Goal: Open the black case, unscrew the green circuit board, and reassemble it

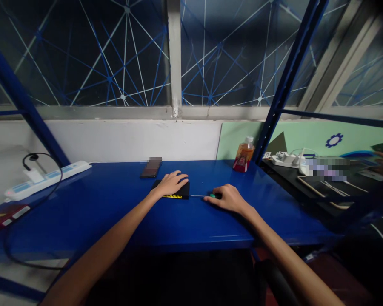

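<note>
My left hand (171, 184) lies across the top of a flat black box (185, 189), its fingers stretched out and apart. A yellow-and-black striped strip runs along the box's front side. To the right, my right hand (227, 198) rests low over the blue table, fingers closed around a screwdriver (213, 196) with a green part on its handle. The screwdriver's thin metal shaft points left and reaches the box's right side; whether the tip enters it is too small to tell. My right palm hides most of the handle.
A dark phone (151, 168) lies behind the box. A bottle of reddish drink (243, 155) stands at the back right. On the left are a white power strip (51, 178) with a black cable and a red box (8, 216). Blue metal posts (282, 80) flank the blue table (115, 221).
</note>
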A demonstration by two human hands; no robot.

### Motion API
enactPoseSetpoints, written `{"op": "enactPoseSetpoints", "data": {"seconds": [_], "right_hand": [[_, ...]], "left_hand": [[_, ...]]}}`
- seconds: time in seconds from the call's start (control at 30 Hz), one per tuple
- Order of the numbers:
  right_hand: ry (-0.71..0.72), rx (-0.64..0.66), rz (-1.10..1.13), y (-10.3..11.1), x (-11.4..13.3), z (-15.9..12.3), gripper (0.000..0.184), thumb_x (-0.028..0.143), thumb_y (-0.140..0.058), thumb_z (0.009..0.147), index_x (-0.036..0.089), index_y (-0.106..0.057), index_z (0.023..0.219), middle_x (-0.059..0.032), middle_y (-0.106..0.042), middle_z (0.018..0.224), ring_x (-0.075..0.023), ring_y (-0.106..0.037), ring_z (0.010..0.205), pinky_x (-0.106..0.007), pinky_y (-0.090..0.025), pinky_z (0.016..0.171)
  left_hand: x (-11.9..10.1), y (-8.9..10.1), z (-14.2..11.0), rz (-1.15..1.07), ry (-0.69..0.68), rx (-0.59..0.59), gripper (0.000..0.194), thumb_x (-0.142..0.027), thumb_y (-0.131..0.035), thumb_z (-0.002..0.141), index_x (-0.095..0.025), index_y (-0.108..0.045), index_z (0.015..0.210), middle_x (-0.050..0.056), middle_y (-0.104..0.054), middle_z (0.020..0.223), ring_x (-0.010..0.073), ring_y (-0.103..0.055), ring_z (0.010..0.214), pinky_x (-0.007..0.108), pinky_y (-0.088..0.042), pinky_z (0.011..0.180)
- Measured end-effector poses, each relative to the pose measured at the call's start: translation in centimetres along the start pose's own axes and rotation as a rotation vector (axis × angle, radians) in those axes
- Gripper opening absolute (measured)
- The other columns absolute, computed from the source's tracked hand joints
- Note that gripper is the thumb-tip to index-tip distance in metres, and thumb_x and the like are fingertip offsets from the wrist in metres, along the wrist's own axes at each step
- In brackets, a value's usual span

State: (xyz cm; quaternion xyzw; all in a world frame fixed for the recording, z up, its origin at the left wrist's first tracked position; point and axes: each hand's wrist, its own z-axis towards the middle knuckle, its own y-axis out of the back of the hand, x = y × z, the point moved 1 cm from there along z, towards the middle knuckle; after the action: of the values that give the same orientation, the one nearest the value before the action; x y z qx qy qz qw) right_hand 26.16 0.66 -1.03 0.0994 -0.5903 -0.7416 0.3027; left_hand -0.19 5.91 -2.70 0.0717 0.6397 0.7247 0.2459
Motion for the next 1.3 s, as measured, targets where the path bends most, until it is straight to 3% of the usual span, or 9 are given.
{"op": "enactPoseSetpoints", "data": {"seconds": [0.7,0.87,1.0,1.17,1.3], "right_hand": [[0.02,0.005,-0.027,-0.2,0.0,0.0,0.054,0.064,-0.043,0.086,0.019,-0.062,0.062,-0.002,-0.057,0.052,-0.0138,-0.05,0.051,-0.026,-0.021,0.05],[0.081,-0.028,0.014,0.2,-0.3,-0.3,0.041,0.047,-0.041,0.093,0.02,-0.064,0.073,-0.0033,-0.066,0.069,-0.0154,-0.058,0.063,-0.026,-0.028,0.056],[0.076,-0.055,0.114,0.4,-1.0,-0.3,0.033,0.05,-0.053,0.086,0.021,-0.067,0.082,-0.0033,-0.068,0.082,-0.0155,-0.059,0.07,-0.025,-0.032,0.059],[0.065,-0.045,0.196,0.4,-1.2,-0.3,0.035,0.055,-0.067,0.074,0.02,-0.062,0.077,0.0,-0.064,0.074,-0.0124,-0.052,0.061,-0.024,-0.03,0.056],[0.044,0.036,0.22,0.3,-0.8,-0.3,0.036,0.055,-0.065,0.075,0.02,-0.058,0.078,0.0048,-0.054,0.056,-0.0103,-0.042,0.05,-0.023,-0.025,0.05]], "left_hand": [[-0.6,0.5,-0.2,0.055,-0.006,0.045,0.052,-0.054,-0.019,0.097,-0.03,-0.053,0.128,0.009,-0.047,0.139,0.0285,-0.035,0.133,0.048,-0.033,0.103],[-0.7,0.6,-0.2,0.064,-0.013,0.043,0.053,-0.053,-0.017,0.097,-0.03,-0.053,0.127,0.008,-0.049,0.138,0.0274,-0.035,0.134,0.047,-0.034,0.102],[-0.6,0.5,-0.2,0.065,0.002,0.049,0.055,-0.054,-0.016,0.097,-0.029,-0.054,0.127,0.008,-0.047,0.14,0.03,-0.036,0.133,0.048,-0.033,0.102],[-0.7,0.6,-0.2,0.064,-0.008,0.062,0.055,-0.053,-0.017,0.097,-0.027,-0.055,0.127,0.009,-0.047,0.14,0.0305,-0.034,0.134,0.048,-0.034,0.102],[-0.9,0.7,-0.3,0.061,-0.004,0.066,0.053,-0.052,-0.018,0.097,-0.027,-0.055,0.127,0.008,-0.048,0.139,0.0303,-0.034,0.134,0.048,-0.033,0.102]]}}
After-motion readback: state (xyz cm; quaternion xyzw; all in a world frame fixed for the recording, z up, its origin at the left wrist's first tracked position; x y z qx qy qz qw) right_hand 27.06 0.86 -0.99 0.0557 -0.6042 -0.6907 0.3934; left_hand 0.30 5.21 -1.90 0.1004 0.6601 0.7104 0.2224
